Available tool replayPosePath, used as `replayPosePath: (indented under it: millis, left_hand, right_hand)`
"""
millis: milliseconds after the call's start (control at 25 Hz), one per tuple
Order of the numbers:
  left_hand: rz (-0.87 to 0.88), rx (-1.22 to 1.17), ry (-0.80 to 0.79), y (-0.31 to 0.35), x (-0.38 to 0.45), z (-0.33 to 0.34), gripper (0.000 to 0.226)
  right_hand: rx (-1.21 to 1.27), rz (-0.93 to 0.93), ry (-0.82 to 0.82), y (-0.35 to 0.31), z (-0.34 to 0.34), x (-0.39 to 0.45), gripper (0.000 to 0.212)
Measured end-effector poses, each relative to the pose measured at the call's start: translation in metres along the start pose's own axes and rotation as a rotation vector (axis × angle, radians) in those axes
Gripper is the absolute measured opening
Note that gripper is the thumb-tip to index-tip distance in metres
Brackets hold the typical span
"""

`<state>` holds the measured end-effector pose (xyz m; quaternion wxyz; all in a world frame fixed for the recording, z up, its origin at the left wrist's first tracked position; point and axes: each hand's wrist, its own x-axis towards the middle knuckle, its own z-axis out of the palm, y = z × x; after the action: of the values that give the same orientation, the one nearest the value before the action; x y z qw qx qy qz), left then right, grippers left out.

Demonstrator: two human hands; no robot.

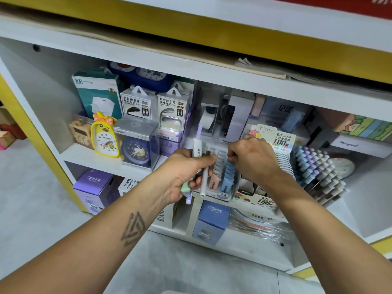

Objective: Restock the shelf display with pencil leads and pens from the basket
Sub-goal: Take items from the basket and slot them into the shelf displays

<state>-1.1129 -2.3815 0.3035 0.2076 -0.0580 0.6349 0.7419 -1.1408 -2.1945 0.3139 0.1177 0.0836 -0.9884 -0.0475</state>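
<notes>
Clear plastic lead display [220, 185], partly stocked; basket out of view.
Right hand [252, 158] over display's blue row [228, 177], fingers curled, pinching lead cases there. Left hand [184, 172] just left of display, gripping several pens [202, 177], none yet placed. Pen rack [316, 172] right of display. Restock midway, by judgement.

Two white boxes [137, 105] read "POWER BANK"; purple boxes [94, 180] below read "CRUHRE"; lead display [222, 187] right of them shows "2B".

White shelf [101, 160] with clocks [105, 137], boxes [174, 111]
</notes>
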Motion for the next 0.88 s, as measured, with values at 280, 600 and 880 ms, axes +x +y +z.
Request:
replayPosePath:
  millis: [280,600,880]
  left_hand:
    - [0.020,0.007,-0.066,0.000,0.000,-0.004,0.031]
    - [0.081,-0.007,-0.199,0.000,0.001,0.002,0.010]
    - [0.114,0.030,-0.195,-0.002,0.001,0.029,0.031]
  right_hand:
    - [0.183,0.003,-0.032,0.001,-0.010,0.005,0.021]
    - [1.555,0.334,-0.298,-0.005,-0.038,-0.005,0.016]
    - [1.553,0.410,0.141,0.059,-0.062,-0.045,0.016]
